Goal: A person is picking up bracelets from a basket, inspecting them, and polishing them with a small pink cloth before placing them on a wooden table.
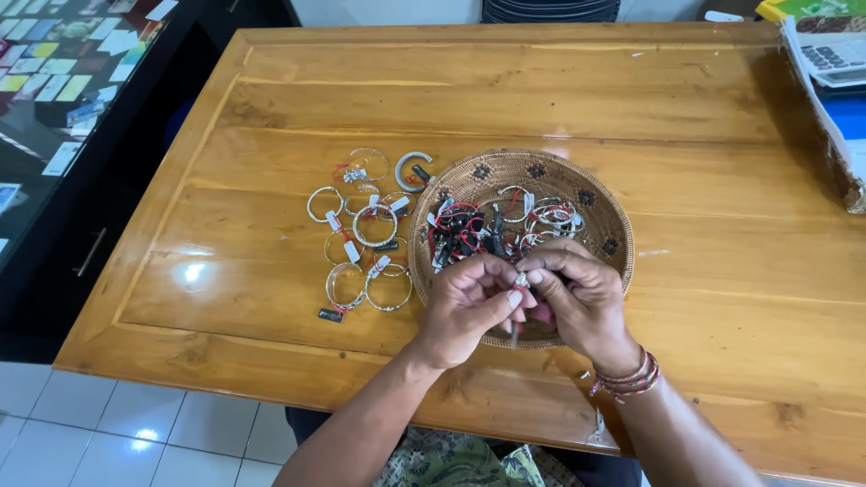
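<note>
My left hand (462, 308) and my right hand (582, 302) meet over the near rim of a round woven basket (604, 212) on a wooden table (505, 90). Between the fingertips of both hands sits a small silver piece of jewellery (521, 280) with a dark bit hanging below it. Inside the basket lies a tangle of silver bangles with red strings and white tags (501, 225). Left of the basket, several silver bangles with tags (365, 243) lie spread on the table. Beaded bracelets circle my right wrist (627, 381).
A calculator (834, 59) rests on a stack at the table's far right corner. A dark glass counter with coloured cards (54, 81) stands to the left. White floor tiles (108, 433) show below the table's near edge. A dark chair back (550, 9) is beyond the far edge.
</note>
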